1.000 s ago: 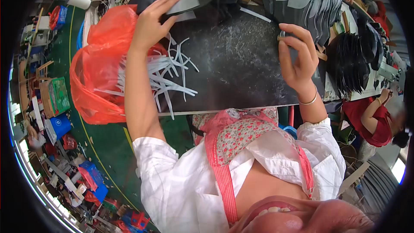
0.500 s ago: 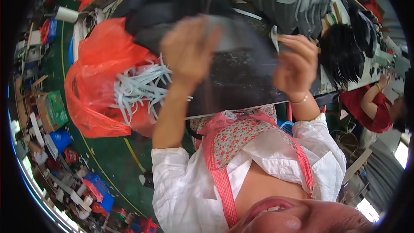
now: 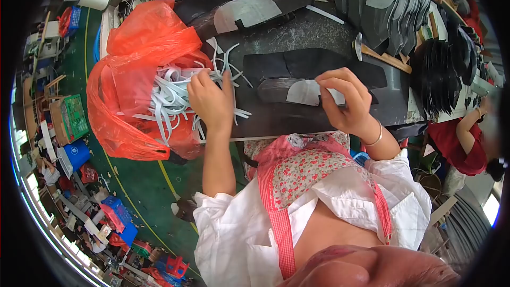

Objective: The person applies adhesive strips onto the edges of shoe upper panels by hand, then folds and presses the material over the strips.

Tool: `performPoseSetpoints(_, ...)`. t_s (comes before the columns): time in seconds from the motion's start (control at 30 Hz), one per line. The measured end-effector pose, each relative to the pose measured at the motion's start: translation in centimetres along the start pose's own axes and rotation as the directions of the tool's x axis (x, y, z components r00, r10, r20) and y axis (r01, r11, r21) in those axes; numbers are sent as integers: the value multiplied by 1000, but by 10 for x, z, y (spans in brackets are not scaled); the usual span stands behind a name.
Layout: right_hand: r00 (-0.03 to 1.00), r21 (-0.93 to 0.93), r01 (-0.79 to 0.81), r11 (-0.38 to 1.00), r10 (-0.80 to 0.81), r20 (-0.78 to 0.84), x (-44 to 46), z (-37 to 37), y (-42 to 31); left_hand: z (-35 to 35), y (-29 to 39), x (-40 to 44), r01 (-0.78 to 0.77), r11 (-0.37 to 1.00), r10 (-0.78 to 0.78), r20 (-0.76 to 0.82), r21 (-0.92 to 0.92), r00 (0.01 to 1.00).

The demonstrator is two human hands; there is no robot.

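My left hand is at a tangled heap of pale white strips, which spill from a red plastic bag. Its fingers close on some strips, though the tips are partly hidden among them. Over a black cut piece with a white patch, my right hand hovers with loosely curved fingers. Part of the patch shows through the gap between its thumb and fingers, and I see nothing held. Beyond that hand lies a knife with a wooden handle and a curved blade.
The red bag hangs over the table's left edge. Another black piece with a white patch lies at the back. Stacked black pieces stand back right, with more dark pieces beside them. A person in a red sleeve is at right.
My left hand has moved from over the dark pieces to the strips. The right hand has left the knife, which now lies on the table. A patched piece lies at the back, another near me.
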State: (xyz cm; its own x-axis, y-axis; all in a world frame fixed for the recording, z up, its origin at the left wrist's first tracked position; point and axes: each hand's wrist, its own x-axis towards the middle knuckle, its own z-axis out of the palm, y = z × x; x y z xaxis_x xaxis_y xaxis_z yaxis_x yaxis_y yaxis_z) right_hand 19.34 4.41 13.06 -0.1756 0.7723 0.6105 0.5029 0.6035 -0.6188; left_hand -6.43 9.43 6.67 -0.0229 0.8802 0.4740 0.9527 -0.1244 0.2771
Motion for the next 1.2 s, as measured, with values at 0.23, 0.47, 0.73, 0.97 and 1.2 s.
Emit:
performPoseSetpoints(0.23,909,269,-405,874,352,225,1,28,-4,-34,27,4,89,882,-17,157,-464,987)
performPoseSetpoints(0.47,317,503,-861,-71,699,641,-16,52,26,-21,91,-49,157,644,233,387,-749,892)
performPoseSetpoints(0.73,315,499,-864,-71,696,645,-50,14,33,-10,79,-58,92,719,145,278,-689,950)
performPoseSetpoints(0.97,332,509,-860,-46,708,624,-47,-13,18,8,71,-10,-306,741,560,296,-598,774)
performPoseSetpoints(1.2,352,435,-891,131,805,478,-66,-78,13,58,115,53,-488,608,738,220,-626,638)
